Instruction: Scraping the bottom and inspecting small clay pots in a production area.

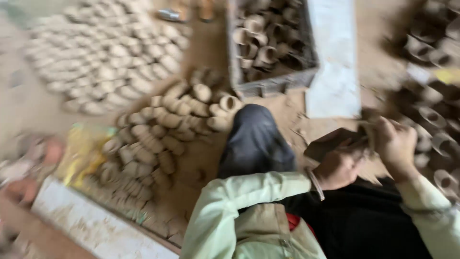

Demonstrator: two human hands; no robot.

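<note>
Dark clay piece (335, 140) sits between both hands: left hand (338, 169) grips it from below, right hand (395, 144) closed on its right end.

Dusty earthen floor (201, 48) bears rows of pale clay cups (105, 52), a crate (273, 84) and a white slab (333, 62).

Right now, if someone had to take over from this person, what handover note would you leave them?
Left hand: holds a dark clay piece from below.
Right hand: closed on a small tool, too blurred to name, at the piece's right edge.
Things: rows of pale clay cups lie on the floor far left, a second pile is nearer, a crate holds darker cups, and more dark ones lie on the right.
Done: many cups laid out.
Left: the piece in hand looks unfinished. The picture is motion-blurred.
</note>
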